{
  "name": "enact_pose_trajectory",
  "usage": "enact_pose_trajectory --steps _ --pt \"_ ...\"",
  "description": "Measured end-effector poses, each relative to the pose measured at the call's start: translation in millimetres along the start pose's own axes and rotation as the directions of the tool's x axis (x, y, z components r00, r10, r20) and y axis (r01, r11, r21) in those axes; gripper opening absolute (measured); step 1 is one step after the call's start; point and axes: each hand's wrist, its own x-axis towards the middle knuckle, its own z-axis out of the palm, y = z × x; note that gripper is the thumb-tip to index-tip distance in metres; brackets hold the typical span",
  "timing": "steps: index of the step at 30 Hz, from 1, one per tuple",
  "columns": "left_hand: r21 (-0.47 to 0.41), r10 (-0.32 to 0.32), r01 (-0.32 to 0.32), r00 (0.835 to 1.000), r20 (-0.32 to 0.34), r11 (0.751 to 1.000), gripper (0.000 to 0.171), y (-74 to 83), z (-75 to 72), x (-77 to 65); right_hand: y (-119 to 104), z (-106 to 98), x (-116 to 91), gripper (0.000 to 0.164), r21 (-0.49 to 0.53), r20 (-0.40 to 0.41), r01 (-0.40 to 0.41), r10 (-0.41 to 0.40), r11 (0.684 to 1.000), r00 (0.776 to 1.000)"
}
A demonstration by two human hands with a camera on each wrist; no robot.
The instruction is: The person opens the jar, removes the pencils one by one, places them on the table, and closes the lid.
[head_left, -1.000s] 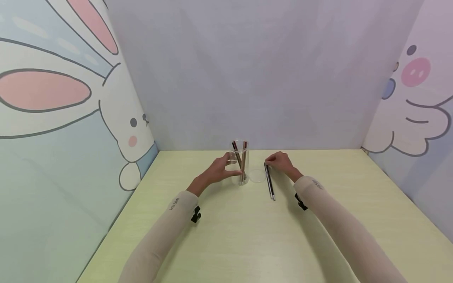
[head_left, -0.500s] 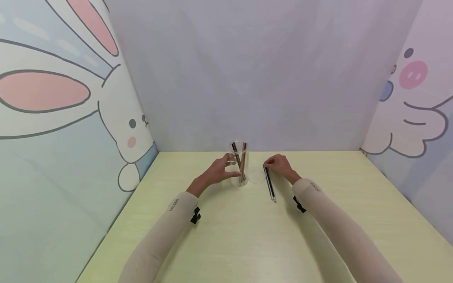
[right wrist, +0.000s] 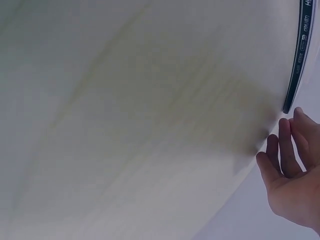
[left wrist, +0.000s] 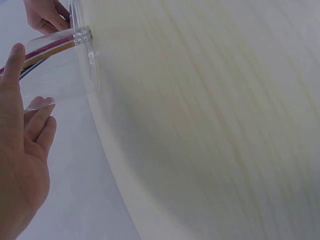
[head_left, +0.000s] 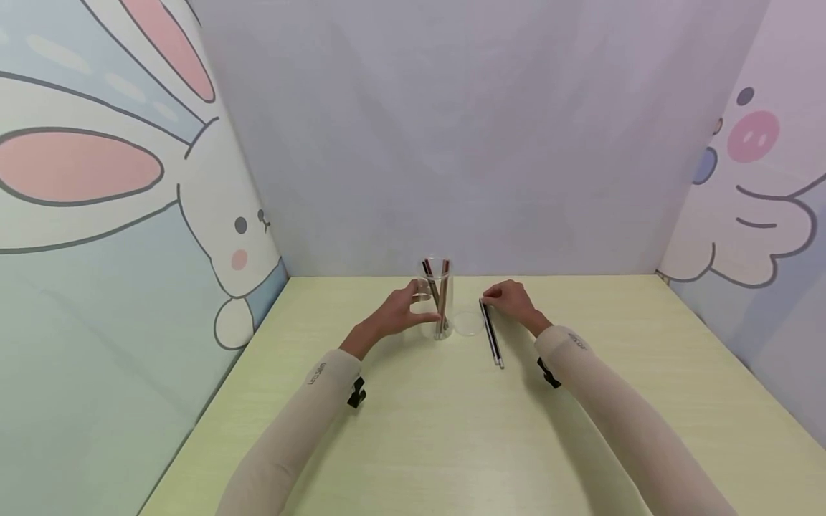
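A clear cup (head_left: 450, 290) stands upright near the back of the table, with several brown and dark pencils (head_left: 443, 297) leaning inside it. My left hand (head_left: 400, 314) holds it from the left, thumb at the front and fingers behind, as the left wrist view also shows. To the right of the cup, two black pencils (head_left: 492, 337) lie side by side on the table, pale ends toward me. My right hand (head_left: 514, 299) is at their far ends. In the right wrist view its loosely bent fingers (right wrist: 285, 145) are right beside the tip of a dark printed pencil (right wrist: 301, 50).
A clear round disc or ring (head_left: 469, 322) lies between the cup and the black pencils. The pale wood-grain table (head_left: 419, 430) meets a plain grey back wall (head_left: 452, 143). Side walls with cartoon animals (head_left: 219, 215) bound it left and right.
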Motion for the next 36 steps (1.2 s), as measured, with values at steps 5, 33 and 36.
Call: enact_pose_trajectory --steps 5,33,36 --pt "-0.012 -0.002 0.002 1.0 0.003 1.0 0.073 -2.4 0.1 1.7 -2 -6 3 0.024 0.012 -0.008 0.009 -0.009 1.0 1.0" --pt "-0.011 -0.017 0.017 1.0 0.001 1.0 0.071 -4.5 2.1 6.1 -73 -69 32 0.026 0.031 -0.011 0.212 -0.211 0.977 0.977" --pt "-0.012 -0.01 0.01 1.0 -0.001 1.0 0.072 -5.0 2.1 6.3 -83 -74 34 0.024 0.028 -0.031 0.234 -0.234 0.972 0.972"
